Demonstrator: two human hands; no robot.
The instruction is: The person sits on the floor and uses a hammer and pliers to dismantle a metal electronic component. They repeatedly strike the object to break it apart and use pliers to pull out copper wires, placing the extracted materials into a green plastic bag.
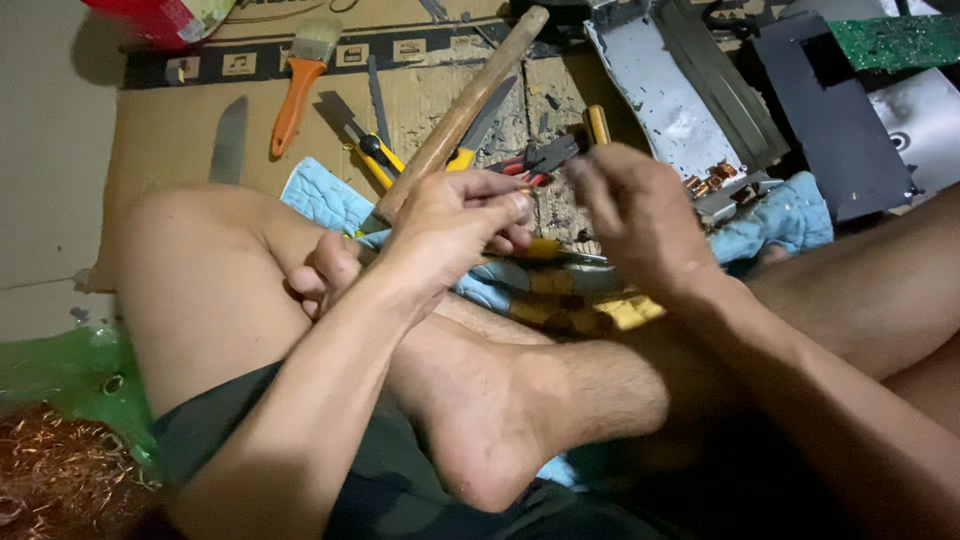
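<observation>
I sit cross-legged on the floor with both hands raised over my legs. My left hand (455, 215) pinches a small copper-coloured piece (522, 189) between thumb and fingertips. My right hand (635, 215) is blurred, its fingers curled close to the left fingertips; whether it holds anything is unclear. A hammer's long wooden handle (470, 100) lies slanted on the cardboard (160, 130) just behind my left hand, its lower end hidden by the hand.
On the cardboard lie an orange-handled paintbrush (295, 85), a flat metal blade (230, 140), yellow-handled pliers (378, 155) and red-black pliers (535, 160). A blue cloth (320, 195), grey metal casing (680, 100), black panel (830, 120), green circuit board (895, 40) and copper wire pile (55, 480) surround me.
</observation>
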